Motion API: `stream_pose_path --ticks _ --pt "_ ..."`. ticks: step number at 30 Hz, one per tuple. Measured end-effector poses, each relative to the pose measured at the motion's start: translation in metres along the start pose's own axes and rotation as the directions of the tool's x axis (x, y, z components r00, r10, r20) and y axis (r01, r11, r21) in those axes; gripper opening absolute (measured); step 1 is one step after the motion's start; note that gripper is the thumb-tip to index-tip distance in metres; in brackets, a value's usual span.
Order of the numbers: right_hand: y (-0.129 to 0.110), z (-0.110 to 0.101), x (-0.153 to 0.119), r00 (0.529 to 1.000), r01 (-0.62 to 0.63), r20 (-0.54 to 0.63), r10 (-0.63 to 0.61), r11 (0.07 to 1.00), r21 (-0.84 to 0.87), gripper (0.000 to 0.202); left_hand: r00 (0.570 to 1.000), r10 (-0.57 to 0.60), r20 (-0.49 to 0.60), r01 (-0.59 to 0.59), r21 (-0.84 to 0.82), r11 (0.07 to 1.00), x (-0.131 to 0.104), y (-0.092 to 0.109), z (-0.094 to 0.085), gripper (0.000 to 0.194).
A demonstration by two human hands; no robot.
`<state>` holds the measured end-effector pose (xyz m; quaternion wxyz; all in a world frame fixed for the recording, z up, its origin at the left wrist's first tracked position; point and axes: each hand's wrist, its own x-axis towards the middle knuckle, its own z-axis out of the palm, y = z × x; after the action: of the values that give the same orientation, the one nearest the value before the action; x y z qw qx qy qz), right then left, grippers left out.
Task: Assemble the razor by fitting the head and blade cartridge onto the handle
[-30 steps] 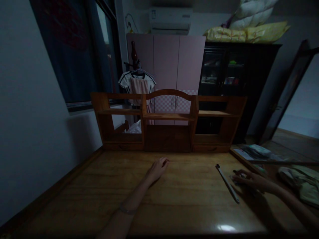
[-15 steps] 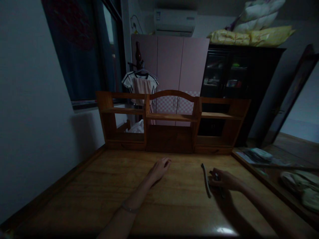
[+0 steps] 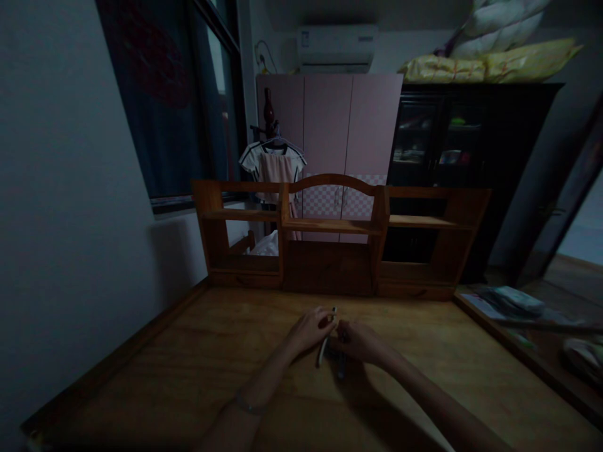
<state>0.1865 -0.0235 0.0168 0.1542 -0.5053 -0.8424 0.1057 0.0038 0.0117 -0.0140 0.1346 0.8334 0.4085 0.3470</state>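
Observation:
Both my hands meet over the wooden desk top, in front of the shelf. My left hand has its fingers curled round the upper part of a thin, pale, slightly curved strip, whose lower end sticks out below. Close against it on the right, my right hand is closed, fingers pinched together. Under its fingers a small dark, narrow piece hangs down. Dim light and the fingers hide what kind of things these are, and whether strip and dark piece are joined.
A wooden desk shelf with compartments and small drawers stands along the back edge. On the left is a wall. Past the desk's raised right edge lie papers or packets and a pale cloth-like bundle.
My right hand has moved left with the strip and the dark piece, reaching my left hand. My left hand, formerly apart from them, now has its fingers on the strip. The view has shifted slightly.

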Motion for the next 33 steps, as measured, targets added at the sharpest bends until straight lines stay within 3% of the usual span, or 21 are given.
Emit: stream_pose_path --ticks 4,12,16,22,26,33 --pt "0.012 -0.008 0.001 0.996 0.084 -0.035 -0.083 0.996 0.036 0.025 0.998 0.046 0.047 -0.049 0.086 0.995 0.000 0.003 0.004 0.023" --pt "0.061 0.005 -0.006 0.994 0.034 -0.105 -0.028 0.998 0.051 0.028 0.999 0.002 0.033 -0.009 0.184 0.983 0.008 -0.002 0.009 0.010" --pt "0.061 0.003 -0.011 0.991 0.088 -0.106 -0.079 0.992 0.086 0.020 0.998 0.012 0.059 -0.025 0.209 0.978 0.011 -0.006 0.006 0.010" --pt "0.055 -0.004 -0.017 0.986 0.141 -0.108 -0.128 0.982 0.127 0.015 0.992 -0.055 0.117 0.025 0.239 0.971 0.009 -0.008 0.003 0.042" --pt "0.056 -0.002 -0.016 0.986 0.148 -0.101 -0.136 0.981 0.128 0.019 0.990 -0.115 0.081 0.091 0.252 0.963 0.007 -0.009 0.004 0.052" --pt "0.055 -0.002 -0.015 0.986 0.136 -0.119 -0.118 0.979 0.154 0.027 0.980 -0.195 0.036 0.182 0.221 0.958 0.005 -0.007 0.003 0.030"
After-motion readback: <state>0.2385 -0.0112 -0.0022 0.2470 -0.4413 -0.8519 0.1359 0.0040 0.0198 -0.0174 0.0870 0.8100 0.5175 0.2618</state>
